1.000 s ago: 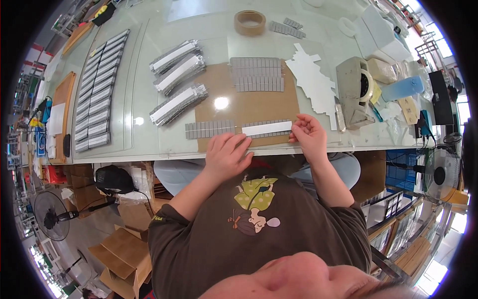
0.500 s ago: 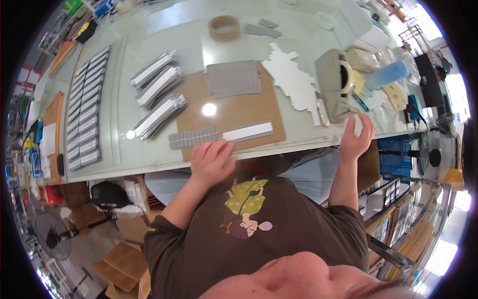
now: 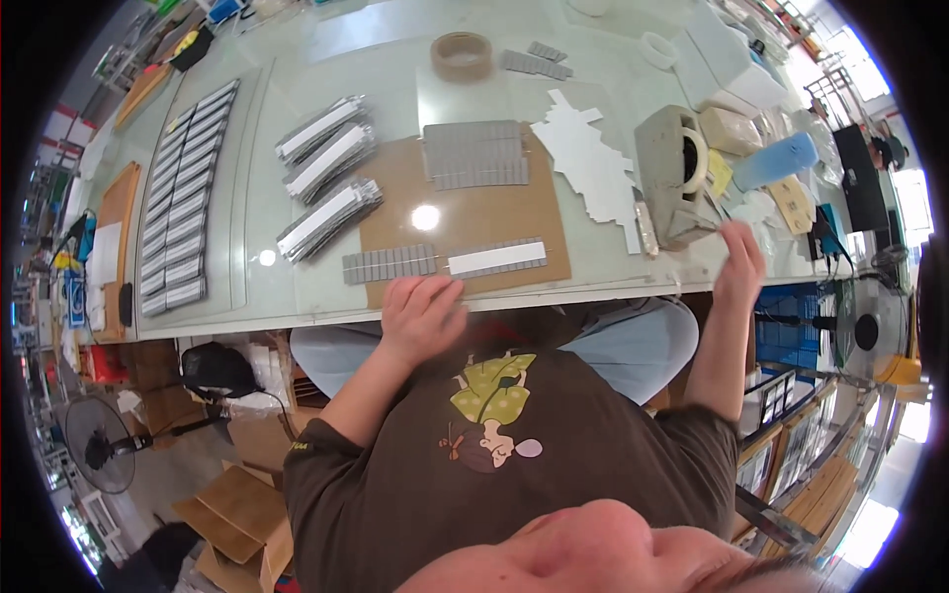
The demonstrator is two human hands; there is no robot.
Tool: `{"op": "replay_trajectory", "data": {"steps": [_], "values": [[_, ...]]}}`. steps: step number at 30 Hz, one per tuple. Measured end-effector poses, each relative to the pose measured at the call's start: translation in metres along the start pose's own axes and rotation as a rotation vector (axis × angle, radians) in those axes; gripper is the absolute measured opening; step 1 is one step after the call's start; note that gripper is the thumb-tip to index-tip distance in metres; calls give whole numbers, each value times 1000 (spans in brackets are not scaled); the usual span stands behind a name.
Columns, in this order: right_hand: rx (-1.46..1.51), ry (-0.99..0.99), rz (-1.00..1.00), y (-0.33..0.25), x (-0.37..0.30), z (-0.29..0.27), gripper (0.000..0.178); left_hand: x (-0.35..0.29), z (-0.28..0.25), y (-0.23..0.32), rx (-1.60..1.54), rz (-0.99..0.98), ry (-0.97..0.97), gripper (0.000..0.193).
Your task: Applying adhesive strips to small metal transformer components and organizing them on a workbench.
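My left hand (image 3: 423,314) rests at the table's front edge, fingers loosely bent over the edge of a brown board (image 3: 395,208) and holding nothing that I can see. Just beyond its fingertips lie a ridged grey strip (image 3: 390,264) and a second grey strip with a white band (image 3: 497,257) along it. At the right, my right hand (image 3: 741,265) is closed, its fingertips pinching a slim tool (image 3: 721,209) beside a grey holder (image 3: 664,168). The tool's handle is mostly hidden by the fingers. Farther back on the board lies a block of joined grey strips (image 3: 476,155).
Bundles of grey-and-white strips (image 3: 329,219) lie left of the board, with long rows of similar pieces (image 3: 183,212) farther left. White paper strips (image 3: 590,158) overlap at right. A tape roll (image 3: 461,56) stands at the back; a blue bottle (image 3: 776,161) lies at the right.
My right hand has moved right and slightly forward, closing from spread fingers onto the slim tool at the holder. My left hand stays near the strips. The whole view has shifted slightly.
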State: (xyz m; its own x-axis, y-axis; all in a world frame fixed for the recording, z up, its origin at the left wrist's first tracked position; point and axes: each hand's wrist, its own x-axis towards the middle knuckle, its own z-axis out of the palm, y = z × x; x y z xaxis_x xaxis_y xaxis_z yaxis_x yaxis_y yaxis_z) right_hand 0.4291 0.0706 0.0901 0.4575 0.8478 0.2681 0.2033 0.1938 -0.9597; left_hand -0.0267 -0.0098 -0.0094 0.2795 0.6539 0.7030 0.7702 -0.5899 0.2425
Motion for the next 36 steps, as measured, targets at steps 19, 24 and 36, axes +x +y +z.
{"op": "replay_trajectory", "data": {"steps": [19,24,36], "values": [[-387,-1277,-448,-14,-164,146,11,55,-45,33,-558,-424,-823,31],[-348,-1063,-376,-1,-162,145,17,49,-48,19,-434,-373,-756,24],[-394,-468,-105,20,-144,160,12,94,-5,4,-360,-504,-719,29]]}}
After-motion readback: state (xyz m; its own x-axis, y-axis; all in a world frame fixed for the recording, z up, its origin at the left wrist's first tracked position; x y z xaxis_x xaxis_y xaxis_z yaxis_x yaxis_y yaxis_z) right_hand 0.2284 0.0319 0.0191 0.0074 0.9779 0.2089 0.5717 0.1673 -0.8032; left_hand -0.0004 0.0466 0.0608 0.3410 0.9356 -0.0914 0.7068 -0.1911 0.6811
